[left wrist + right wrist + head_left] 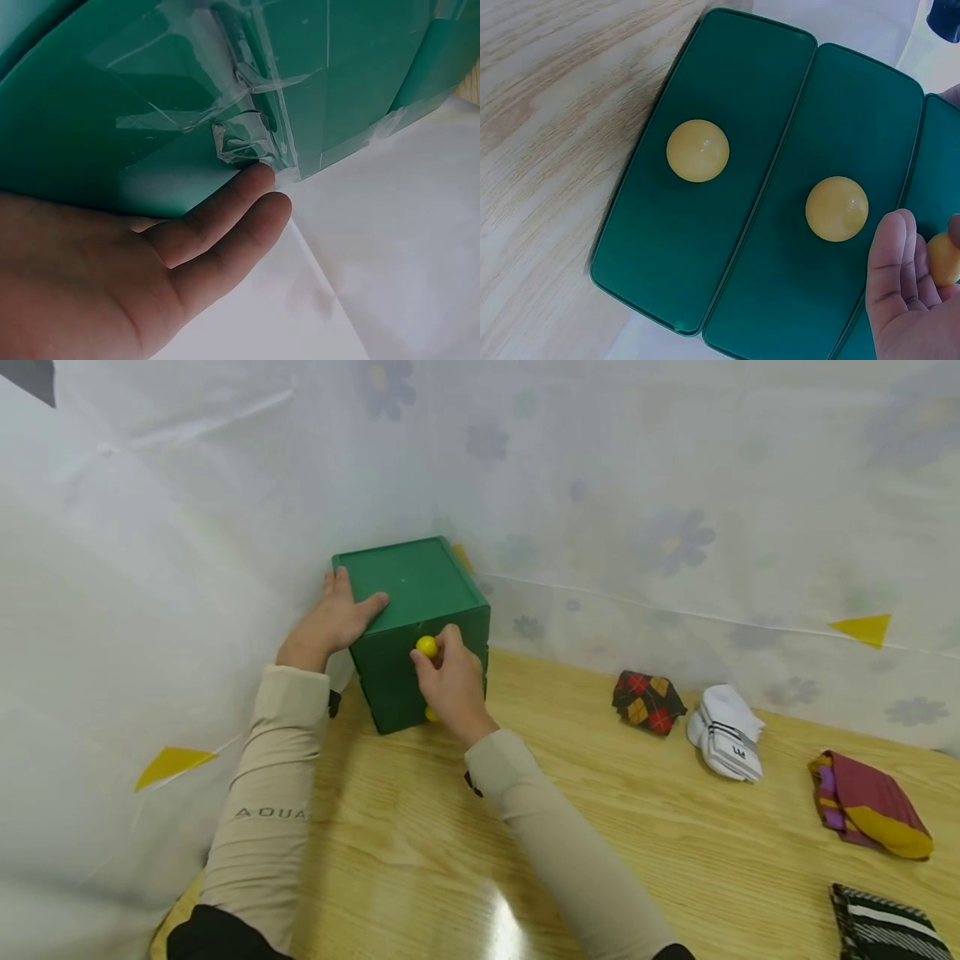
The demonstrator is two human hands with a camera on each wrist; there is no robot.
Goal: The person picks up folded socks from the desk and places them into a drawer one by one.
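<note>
Green drawer box at the counter's far-left corner, drawers apparently all shut. Right hand pinches top yellow knob; left hand flat, bracing the top. Nothing pulled yet.

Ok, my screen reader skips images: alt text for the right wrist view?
A right hand pinches the top yellow knob of a green drawer box on a wooden table. Two more yellow knobs sit on the drawers below.

your right hand hides the drawer box's middle knob; the striped cloth is cut off at the frame's bottom edge.
</note>
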